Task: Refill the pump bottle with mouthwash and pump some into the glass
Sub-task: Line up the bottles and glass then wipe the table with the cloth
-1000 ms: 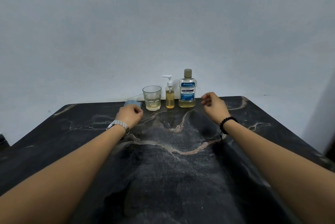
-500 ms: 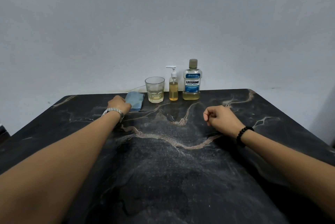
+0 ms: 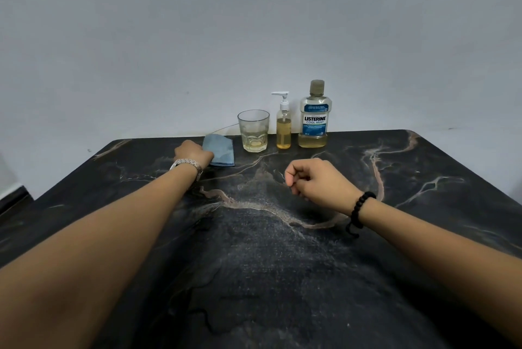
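The left hand, with a silver metal watch on its wrist, lies at the near left edge of the folded light-blue cloth and touches it; its fingers are turned away from the camera, so whether they pinch the cloth or only rest on it cannot be told. Half a second ago this hand sat in much the same spot against the cloth; a second ago it covered most of it. The right hand, with a black beaded bracelet on its wrist, is curled into a loose fist that holds nothing, resting low over the dark marble-patterned tabletop. A second ago it was up near the bottles; since then it has drawn back toward the person, and now sits well short of them.

Beyond the right hand's knuckles, along the far edge of the table, stand three things in a row, all upright and untouched. Just right of the cloth is the clear faceted drinking glass with a shallow layer of pale yellow liquid. Beside it is the small clear pump bottle with a white pump head, about two-thirds full of amber liquid. Right of that is the capped clear Listerine mouthwash bottle with a blue label, holding only a low band of yellow liquid
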